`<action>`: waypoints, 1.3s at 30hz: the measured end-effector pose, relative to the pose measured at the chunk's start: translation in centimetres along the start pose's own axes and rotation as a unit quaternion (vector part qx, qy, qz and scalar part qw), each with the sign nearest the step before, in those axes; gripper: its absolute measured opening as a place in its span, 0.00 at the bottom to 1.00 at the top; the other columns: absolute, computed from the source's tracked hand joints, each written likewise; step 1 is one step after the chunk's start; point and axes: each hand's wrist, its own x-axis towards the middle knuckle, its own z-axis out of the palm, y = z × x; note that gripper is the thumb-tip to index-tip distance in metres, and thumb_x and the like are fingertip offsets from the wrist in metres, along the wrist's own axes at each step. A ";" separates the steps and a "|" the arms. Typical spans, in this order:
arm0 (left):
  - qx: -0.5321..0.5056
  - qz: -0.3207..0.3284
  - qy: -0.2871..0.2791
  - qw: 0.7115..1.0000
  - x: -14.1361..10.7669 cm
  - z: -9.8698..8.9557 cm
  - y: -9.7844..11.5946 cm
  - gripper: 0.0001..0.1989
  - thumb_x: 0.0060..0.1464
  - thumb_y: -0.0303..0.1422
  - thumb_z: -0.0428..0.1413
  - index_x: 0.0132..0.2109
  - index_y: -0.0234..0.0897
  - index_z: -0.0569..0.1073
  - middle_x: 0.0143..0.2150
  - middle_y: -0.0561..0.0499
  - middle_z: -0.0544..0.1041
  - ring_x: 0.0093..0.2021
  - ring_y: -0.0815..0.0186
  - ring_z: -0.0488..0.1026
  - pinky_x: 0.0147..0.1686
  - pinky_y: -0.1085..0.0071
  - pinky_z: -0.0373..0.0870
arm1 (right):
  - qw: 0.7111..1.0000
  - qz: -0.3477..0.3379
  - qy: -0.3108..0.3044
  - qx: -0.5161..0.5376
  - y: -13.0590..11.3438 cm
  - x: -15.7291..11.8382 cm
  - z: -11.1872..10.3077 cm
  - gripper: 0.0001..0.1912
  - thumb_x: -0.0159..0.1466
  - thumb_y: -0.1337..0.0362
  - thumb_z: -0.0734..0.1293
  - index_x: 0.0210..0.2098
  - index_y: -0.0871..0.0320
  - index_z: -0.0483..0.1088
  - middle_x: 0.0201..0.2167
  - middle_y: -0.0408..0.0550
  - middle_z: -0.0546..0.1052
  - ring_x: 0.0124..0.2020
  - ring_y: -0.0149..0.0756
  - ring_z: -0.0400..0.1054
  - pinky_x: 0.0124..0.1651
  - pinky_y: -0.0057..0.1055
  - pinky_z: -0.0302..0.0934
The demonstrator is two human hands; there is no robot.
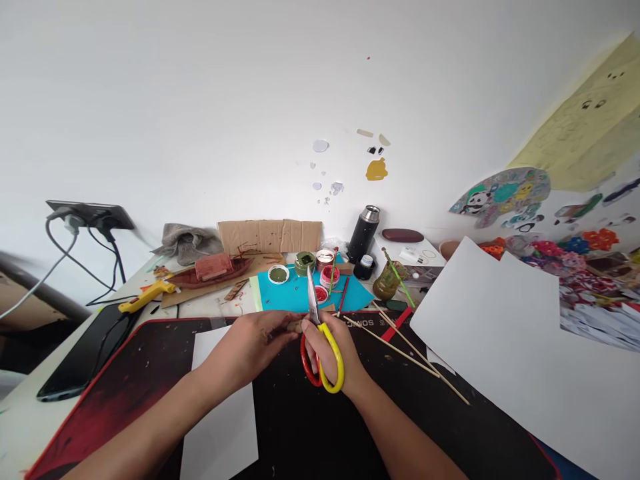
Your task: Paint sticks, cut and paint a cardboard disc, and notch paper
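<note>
Scissors [330, 357] with one yellow and one red handle loop are in my right hand [333, 347], their blades pointing up and away toward the paint jars. My left hand [255, 347] is just left of them, its fingertips pinching a small brown piece [296, 327] that is partly hidden between both hands. A white sheet [220, 427] lies on the black mat [295, 427] below my left forearm.
Open paint jars [305, 263] stand on blue paper [270, 297]. Thin sticks [405, 355] lie at right beside large white paper [500, 347]. A model boat [215, 269], yellow glue gun [147, 295] and phone [85, 360] are left; a black flask [364, 235] stands behind.
</note>
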 end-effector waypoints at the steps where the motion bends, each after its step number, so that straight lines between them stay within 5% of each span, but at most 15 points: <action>1: 0.001 0.002 0.000 1.000 0.0 0.0 0.0 0.13 0.67 0.37 0.59 0.54 0.46 0.85 0.49 0.51 0.90 0.47 0.58 0.88 0.47 0.67 0.80 | 1.000 -0.002 0.002 -0.004 0.0 0.0 0.0 0.26 0.66 0.37 0.73 0.34 0.54 0.68 0.15 0.33 0.67 0.11 0.28 0.60 0.15 0.23 0.55; 20: 0.061 0.041 0.018 0.997 -0.1 0.3 -0.2 0.11 0.69 0.39 0.58 0.53 0.46 0.83 0.45 0.53 0.90 0.40 0.61 0.87 0.41 0.70 0.80 | 1.000 -0.005 -0.007 0.000 0.5 0.2 -0.2 0.23 0.69 0.41 0.71 0.34 0.53 0.67 0.16 0.33 0.68 0.11 0.28 0.60 0.15 0.23 0.54; 39: 0.029 0.000 0.019 0.999 0.1 -0.1 -0.2 0.13 0.69 0.44 0.59 0.51 0.46 0.83 0.43 0.53 0.90 0.39 0.60 0.86 0.39 0.69 0.78 | 1.000 -0.004 -0.013 0.010 1.0 0.4 -0.3 0.22 0.69 0.41 0.71 0.36 0.54 0.68 0.16 0.33 0.68 0.11 0.27 0.59 0.15 0.23 0.54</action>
